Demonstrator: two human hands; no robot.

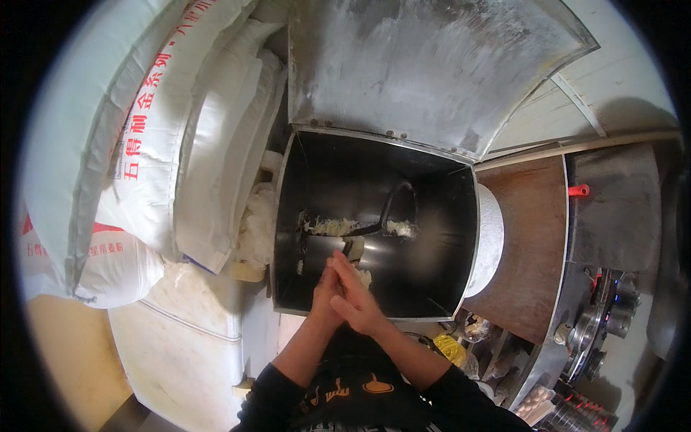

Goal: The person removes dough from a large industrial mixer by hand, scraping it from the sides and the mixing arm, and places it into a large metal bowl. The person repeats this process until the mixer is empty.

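My left hand and my right hand are pressed together over the near side of a dough mixer's metal tub. The right palm lies against the left, its fingers stretched forward and covering much of the left fingers. Whether anything is between the palms is hidden. Just past the fingertips, a pale patch and a dark piece show low in the tub. A curved mixing arm crosses the tub, with pale crumbly dough along its shaft. More dough lies beside my right fingers.
The tub's metal lid stands raised behind it. Stacked flour sacks lean in from the left, above a white chest-like appliance. To the right are a round white container, a brown board and a red handle.
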